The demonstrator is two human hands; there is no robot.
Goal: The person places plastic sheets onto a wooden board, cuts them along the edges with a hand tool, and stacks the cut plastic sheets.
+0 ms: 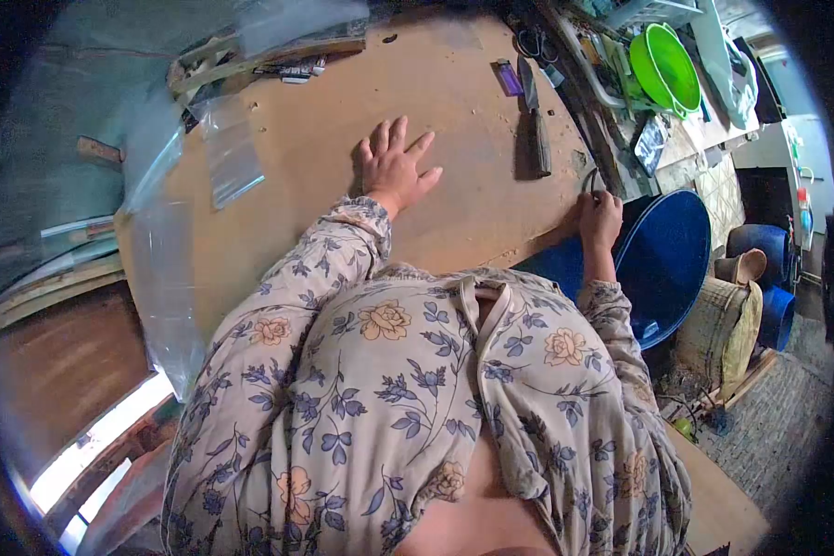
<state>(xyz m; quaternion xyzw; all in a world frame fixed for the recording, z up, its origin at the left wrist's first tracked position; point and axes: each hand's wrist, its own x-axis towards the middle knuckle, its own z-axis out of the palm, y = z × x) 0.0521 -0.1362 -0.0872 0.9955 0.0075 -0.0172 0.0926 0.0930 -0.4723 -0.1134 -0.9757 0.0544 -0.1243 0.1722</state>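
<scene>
My left hand [395, 169] lies on the brown tabletop [334, 120], palm down with its fingers spread, holding nothing. At the table's right edge, my right hand [601, 218] is closed around a thin, dark, curved piece [591, 178] whose kind I cannot make out. Its tip sticks up past the fingers. Just right of that hand stands a large blue drum [669, 264]. Between the two hands, farther up the table, is a knife [532, 116] with a long worn handle. Beside the blade rests a small purple packet [509, 79].
Scissors [536, 43] lie at the far edge. Clear plastic bags [229, 153] cover the left side, near a wooden ledge [269, 63]. A green basin [665, 69] sits on the right-hand counter. A whitish sack-like container [718, 324] and blue barrels [760, 250] stand beyond the drum.
</scene>
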